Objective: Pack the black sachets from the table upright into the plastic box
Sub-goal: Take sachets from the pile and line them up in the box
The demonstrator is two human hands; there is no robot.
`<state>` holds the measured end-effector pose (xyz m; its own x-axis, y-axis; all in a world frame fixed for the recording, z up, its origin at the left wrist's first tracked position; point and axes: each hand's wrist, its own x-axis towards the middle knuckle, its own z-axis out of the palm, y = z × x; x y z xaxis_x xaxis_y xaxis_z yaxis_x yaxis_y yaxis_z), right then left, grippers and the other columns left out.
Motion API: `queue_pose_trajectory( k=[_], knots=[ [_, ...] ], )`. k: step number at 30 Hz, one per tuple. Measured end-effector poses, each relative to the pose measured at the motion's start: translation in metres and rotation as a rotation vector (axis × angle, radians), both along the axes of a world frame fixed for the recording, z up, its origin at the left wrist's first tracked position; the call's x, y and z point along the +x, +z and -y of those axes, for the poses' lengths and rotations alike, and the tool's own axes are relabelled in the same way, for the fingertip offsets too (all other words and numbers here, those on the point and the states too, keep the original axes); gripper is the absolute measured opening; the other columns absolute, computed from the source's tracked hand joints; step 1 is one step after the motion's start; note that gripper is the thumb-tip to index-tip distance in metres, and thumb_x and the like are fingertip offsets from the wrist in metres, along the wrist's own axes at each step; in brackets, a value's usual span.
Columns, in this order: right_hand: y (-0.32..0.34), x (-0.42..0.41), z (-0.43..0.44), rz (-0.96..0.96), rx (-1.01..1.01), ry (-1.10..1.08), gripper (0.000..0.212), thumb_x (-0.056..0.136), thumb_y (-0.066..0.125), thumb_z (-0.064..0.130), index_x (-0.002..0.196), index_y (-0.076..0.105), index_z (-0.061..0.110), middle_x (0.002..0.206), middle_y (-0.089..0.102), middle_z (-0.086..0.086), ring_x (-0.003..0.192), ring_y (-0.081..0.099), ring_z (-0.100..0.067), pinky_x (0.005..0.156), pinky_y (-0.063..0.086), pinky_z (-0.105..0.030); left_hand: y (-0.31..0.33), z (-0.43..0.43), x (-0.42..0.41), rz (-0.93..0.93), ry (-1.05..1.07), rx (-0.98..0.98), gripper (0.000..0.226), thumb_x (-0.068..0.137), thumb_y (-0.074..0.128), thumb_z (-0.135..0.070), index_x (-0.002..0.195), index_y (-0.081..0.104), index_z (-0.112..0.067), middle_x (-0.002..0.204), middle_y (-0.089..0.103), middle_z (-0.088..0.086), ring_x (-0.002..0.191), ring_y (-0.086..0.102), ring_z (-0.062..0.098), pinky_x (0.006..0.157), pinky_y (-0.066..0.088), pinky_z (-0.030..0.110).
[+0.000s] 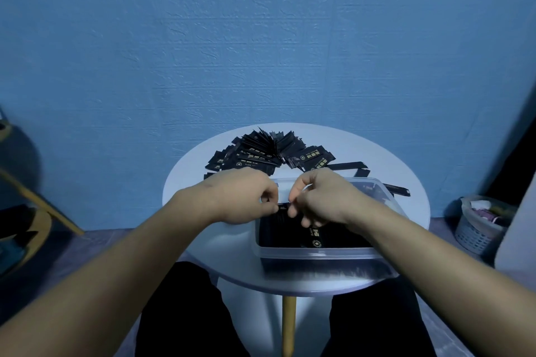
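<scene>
Bare table [229, 249] left of the plastic box [319, 253]; loose sachets [261, 153] block behind it.

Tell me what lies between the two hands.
In the head view, one black sachet bridges the gap: left hand and right hand both pinch its top edge above the plastic box.

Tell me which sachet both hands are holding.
The sachet pinched between left hand and right hand above the plastic box; no other is held.
</scene>
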<state>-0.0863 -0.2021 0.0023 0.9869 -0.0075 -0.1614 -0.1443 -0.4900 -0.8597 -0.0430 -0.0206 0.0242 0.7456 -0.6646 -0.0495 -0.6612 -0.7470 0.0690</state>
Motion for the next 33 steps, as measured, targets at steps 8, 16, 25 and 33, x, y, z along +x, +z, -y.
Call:
queue_pose_trajectory(
  k=[8, 16, 25, 33],
  knots=[
    [0.001, -0.007, 0.001, 0.069, -0.564, 0.033, 0.038, 0.069, 0.085, 0.047, 0.083, 0.066, 0.018, 0.065, 0.066, 0.004, 0.058, 0.06, -0.012, 0.057, 0.047, -0.027, 0.002, 0.003, -0.005, 0.049, 0.082, -0.023, 0.031, 0.083, 0.071, -0.059, 0.085, 0.065, -0.029, 0.075, 0.062, -0.015, 0.067, 0.053, 0.002, 0.057, 0.036, 0.026],
    [0.018, -0.016, -0.004, -0.036, -0.629, 0.085, 0.039, 0.068, 0.089, 0.032, 0.095, 0.065, 0.016, 0.065, 0.067, -0.002, 0.044, 0.061, -0.02, 0.044, 0.047, -0.021, 0.001, 0.002, -0.006, -0.045, 0.081, -0.085, 0.014, 0.084, 0.075, -0.035, 0.082, 0.07, -0.023, 0.073, 0.064, -0.01, 0.057, 0.053, 0.0, 0.047, 0.032, 0.017],
    [0.016, -0.016, -0.001, 0.063, -0.575, 0.006, 0.013, 0.077, 0.073, 0.022, 0.085, 0.073, 0.012, 0.067, 0.075, -0.009, 0.046, 0.067, -0.015, 0.061, 0.06, -0.032, -0.009, -0.006, 0.004, -0.125, 0.085, -0.173, 0.007, 0.082, 0.072, -0.031, 0.076, 0.074, -0.027, 0.09, 0.073, -0.004, 0.077, 0.067, 0.016, 0.074, 0.058, 0.036],
    [0.005, -0.019, -0.013, -0.079, 0.047, 0.069, 0.012, 0.082, 0.074, -0.005, 0.082, 0.065, 0.003, 0.06, 0.065, -0.016, 0.046, 0.064, -0.02, 0.046, 0.053, -0.022, -0.004, -0.007, 0.001, -0.143, 0.044, -0.228, 0.007, 0.081, 0.072, -0.015, 0.086, 0.073, -0.02, 0.078, 0.07, -0.007, 0.053, 0.054, 0.002, 0.052, 0.043, 0.019]
  ],
)
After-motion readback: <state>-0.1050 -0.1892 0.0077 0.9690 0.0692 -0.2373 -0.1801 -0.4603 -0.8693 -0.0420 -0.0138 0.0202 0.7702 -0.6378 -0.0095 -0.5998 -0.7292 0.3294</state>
